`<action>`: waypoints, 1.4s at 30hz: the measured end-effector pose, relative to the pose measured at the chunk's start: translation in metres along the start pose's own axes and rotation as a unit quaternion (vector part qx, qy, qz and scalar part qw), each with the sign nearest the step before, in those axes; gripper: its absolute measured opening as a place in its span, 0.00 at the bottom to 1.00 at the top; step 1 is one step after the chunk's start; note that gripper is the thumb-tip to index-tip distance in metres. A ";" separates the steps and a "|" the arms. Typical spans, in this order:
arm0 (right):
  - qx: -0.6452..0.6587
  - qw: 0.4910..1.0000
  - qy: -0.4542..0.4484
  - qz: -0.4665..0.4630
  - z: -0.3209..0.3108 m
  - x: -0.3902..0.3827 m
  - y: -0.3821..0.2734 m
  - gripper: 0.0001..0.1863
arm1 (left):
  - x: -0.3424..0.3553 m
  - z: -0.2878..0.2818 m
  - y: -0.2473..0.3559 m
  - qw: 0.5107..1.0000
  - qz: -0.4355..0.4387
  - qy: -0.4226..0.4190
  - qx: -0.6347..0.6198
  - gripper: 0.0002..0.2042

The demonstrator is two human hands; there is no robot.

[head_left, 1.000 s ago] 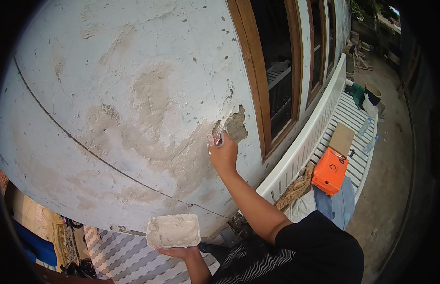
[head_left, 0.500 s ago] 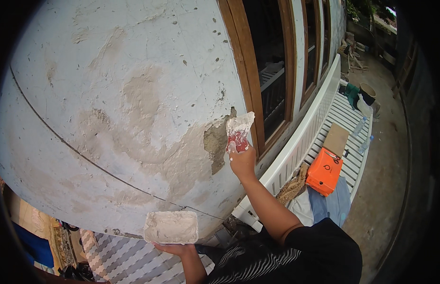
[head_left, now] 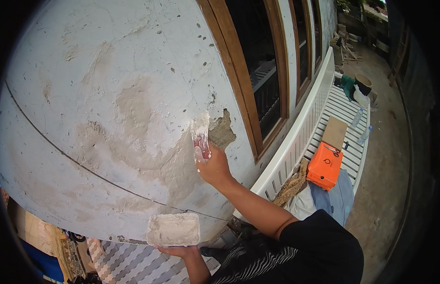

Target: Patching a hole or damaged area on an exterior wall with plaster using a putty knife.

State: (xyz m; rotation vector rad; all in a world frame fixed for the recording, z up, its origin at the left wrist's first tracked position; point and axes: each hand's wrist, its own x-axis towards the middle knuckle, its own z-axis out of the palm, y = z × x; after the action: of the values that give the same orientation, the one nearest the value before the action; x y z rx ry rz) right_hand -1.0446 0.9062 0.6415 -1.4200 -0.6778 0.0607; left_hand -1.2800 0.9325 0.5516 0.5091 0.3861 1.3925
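Note:
My right hand (head_left: pixel 214 166) grips a putty knife (head_left: pixel 201 136) with a red handle, its blade smeared with pale filler. The blade is against the white wall (head_left: pixel 63 109), just left of a rough grey patch of bare render (head_left: pixel 223 132) beside the window frame. Beige filler (head_left: pixel 170 163) is spread over the wall left of and below the knife. Low in front of me, my left hand (head_left: pixel 179 250) supports a rectangular tub (head_left: pixel 174 230) of pale filler from underneath. Most of the left fingers are hidden below the tub.
Brown wooden window frames (head_left: pixel 243 90) run along the wall at right. Beneath them stands a white slatted bench (head_left: pixel 305 125) carrying an orange box (head_left: pixel 324 165), scissors (head_left: pixel 332 151), a brown board (head_left: pixel 334 132), cloths and plastic bottles. A woven grey-and-white surface (head_left: pixel 118 262) lies at lower left.
My right hand and the putty knife have moved left across the bare patch, leaving more of its right side uncovered. The left hand and tub stay nearly in place.

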 end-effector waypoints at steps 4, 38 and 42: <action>0.026 0.999 0.014 0.045 -0.030 -0.003 0.024 0.11 | 0.000 -0.004 0.000 1.000 0.012 -0.004 0.006 0.36; -0.175 0.981 0.045 -0.071 0.019 0.005 0.032 0.10 | 0.003 -0.004 -0.005 1.000 0.007 0.014 0.003 0.36; -0.138 0.981 0.039 -0.133 0.009 -0.016 0.041 0.09 | 0.004 0.000 -0.006 1.000 0.004 0.011 -0.008 0.36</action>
State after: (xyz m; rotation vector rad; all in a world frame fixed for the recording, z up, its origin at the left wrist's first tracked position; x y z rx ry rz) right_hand -1.0474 0.9152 0.5974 -1.5737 -0.8276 -0.3083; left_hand -1.2742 0.9357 0.5481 0.4836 0.3899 1.4085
